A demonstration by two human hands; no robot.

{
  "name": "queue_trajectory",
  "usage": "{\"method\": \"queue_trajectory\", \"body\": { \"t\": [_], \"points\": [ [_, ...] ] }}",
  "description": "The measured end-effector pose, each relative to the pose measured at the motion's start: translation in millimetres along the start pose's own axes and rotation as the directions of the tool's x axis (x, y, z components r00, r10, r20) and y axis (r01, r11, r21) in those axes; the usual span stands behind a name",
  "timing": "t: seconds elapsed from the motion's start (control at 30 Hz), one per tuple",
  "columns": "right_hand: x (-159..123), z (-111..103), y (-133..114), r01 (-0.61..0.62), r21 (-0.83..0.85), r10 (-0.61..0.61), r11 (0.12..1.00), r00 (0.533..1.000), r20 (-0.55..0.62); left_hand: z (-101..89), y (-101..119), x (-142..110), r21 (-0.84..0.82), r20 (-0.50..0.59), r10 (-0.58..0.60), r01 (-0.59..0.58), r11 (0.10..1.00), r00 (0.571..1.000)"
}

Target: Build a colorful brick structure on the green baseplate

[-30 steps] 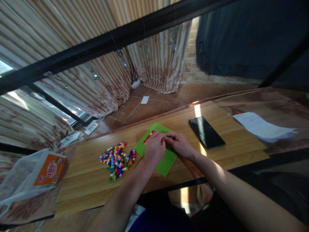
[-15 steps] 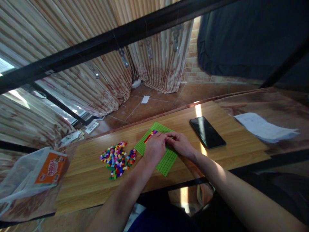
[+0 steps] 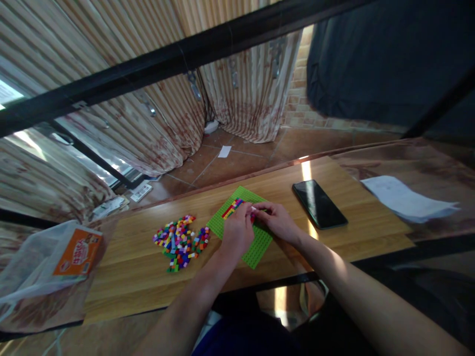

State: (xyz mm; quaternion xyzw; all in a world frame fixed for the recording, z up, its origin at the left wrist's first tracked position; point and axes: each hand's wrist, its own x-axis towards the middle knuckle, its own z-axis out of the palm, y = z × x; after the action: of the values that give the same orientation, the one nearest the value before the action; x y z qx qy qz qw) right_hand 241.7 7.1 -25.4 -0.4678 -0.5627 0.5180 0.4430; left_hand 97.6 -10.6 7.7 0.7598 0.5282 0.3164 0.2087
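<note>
A green studded baseplate (image 3: 259, 249) lies at an angle on the wooden table, partly covered by both hands. Rows of small coloured toy bricks (image 3: 233, 207), red, yellow and blue among them, are set on its upper part. My left hand (image 3: 238, 231) reaches over the middle of the plate with its fingers closed. My right hand (image 3: 277, 220) meets it from the right, fingertips pinched together. Between the fingertips shows a bit of small pink and white toy brick (image 3: 253, 213); its exact shape is mostly hidden.
Left of the baseplate is a loose pile of small coloured bricks (image 3: 178, 242). A black phone (image 3: 319, 203) lies to the right, with white papers (image 3: 406, 198) beyond it. At far left sits a clear plastic container (image 3: 37, 262) with an orange label. A dark bar crosses above.
My left hand has turned and shifted slightly, uncovering more of the brick rows and the pink-white bit at the fingertips. My right hand stays nearly in place. The view has tilted slightly.
</note>
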Motion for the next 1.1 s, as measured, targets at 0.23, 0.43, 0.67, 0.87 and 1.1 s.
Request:
{"method": "queue_trajectory", "body": {
  "t": [0.23, 0.43, 0.67, 0.87, 1.1],
  "points": [
    [2.2, 2.4, 5.8, -0.105, 0.059, 0.108, 0.993, 0.993, -0.056, -17.4, 0.1, -11.1, -0.183, -0.059, -0.101, 0.089, 0.979, 0.993],
    [3.8, 2.1, 10.0, -0.126, -0.003, 0.126, 0.992, 0.988, -0.088, -48.0, -18.8, -39.5, -0.119, -0.174, -0.124, 0.104, 0.987, 0.977],
    [3.1, 0.6, 7.7, -0.128, -0.043, 0.124, 0.991, 0.988, -0.088, -69.4, -55.5, -76.7, -0.031, -0.201, -0.183, 0.181, 0.983, 0.962],
    [1.2, 2.8, 1.1, -0.181, -0.002, 0.179, 0.984, 0.975, -0.128, -64.3, -59.9, -90.5, -0.032, -0.170, -0.192, 0.190, 0.981, 0.966],
    [2.1, 5.9, -2.1, -0.214, 0.017, 0.213, 0.977, 0.961, -0.177, -47.6, -50.9, -80.2, 0.036, -0.069, -0.148, 0.151, 0.988, 0.987]
  ]
}}
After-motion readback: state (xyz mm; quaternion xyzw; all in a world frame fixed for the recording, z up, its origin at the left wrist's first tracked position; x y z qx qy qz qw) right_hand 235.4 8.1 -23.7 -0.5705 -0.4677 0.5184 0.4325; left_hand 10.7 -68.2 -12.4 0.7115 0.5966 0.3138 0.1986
